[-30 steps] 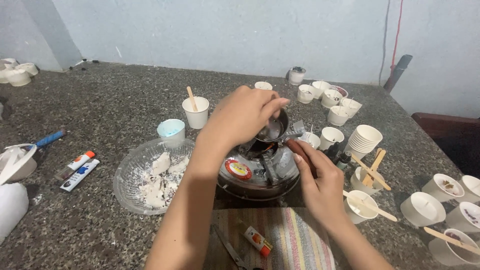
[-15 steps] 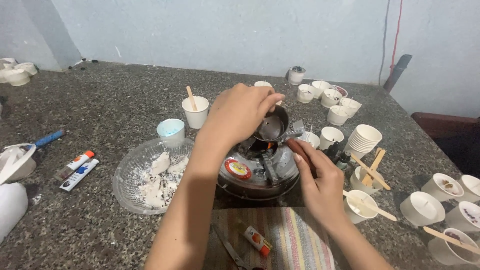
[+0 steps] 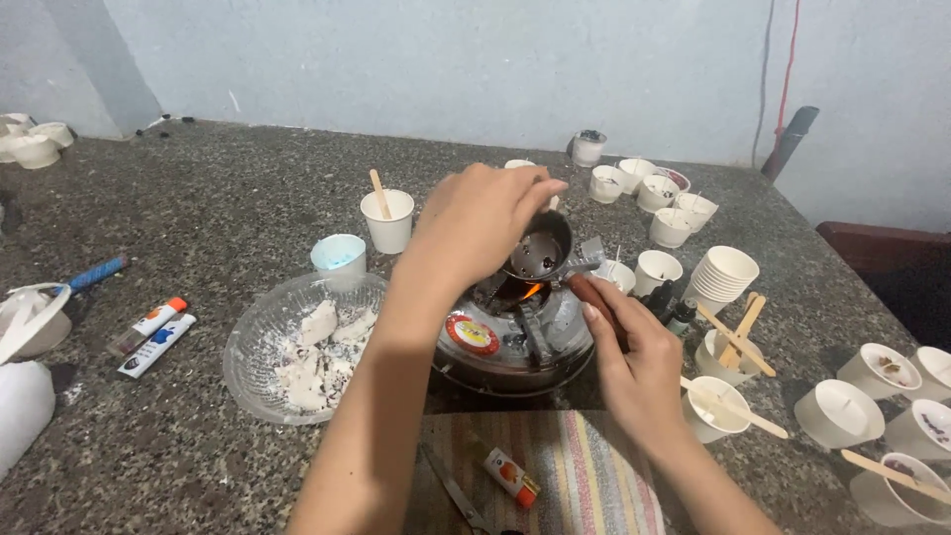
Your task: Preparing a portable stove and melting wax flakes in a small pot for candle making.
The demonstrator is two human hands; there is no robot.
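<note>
My left hand (image 3: pixel 482 226) reaches over a small metal pot (image 3: pixel 541 254), its fingertips pinched together at the pot's far rim; I cannot see anything between them. Dark specks lie inside the pot. My right hand (image 3: pixel 634 365) grips the pot's reddish-brown handle (image 3: pixel 592 295) and holds the pot above a round metal burner (image 3: pixel 495 349). A small orange flame (image 3: pixel 532 290) burns just under the pot.
A clear bowl of white wax chunks (image 3: pixel 297 349) sits left of the burner. Several white paper cups (image 3: pixel 725 273) and wooden sticks (image 3: pixel 735 335) crowd the right side. A striped cloth (image 3: pixel 584 476) with a lighter (image 3: pixel 510 476) lies near me. Glue tubes (image 3: pixel 154 332) lie at left.
The flame under the pot now shows brighter. Dark specks have appeared in the pot. My left hand's fingertips shifted slightly over the rim; my right hand stayed put.
</note>
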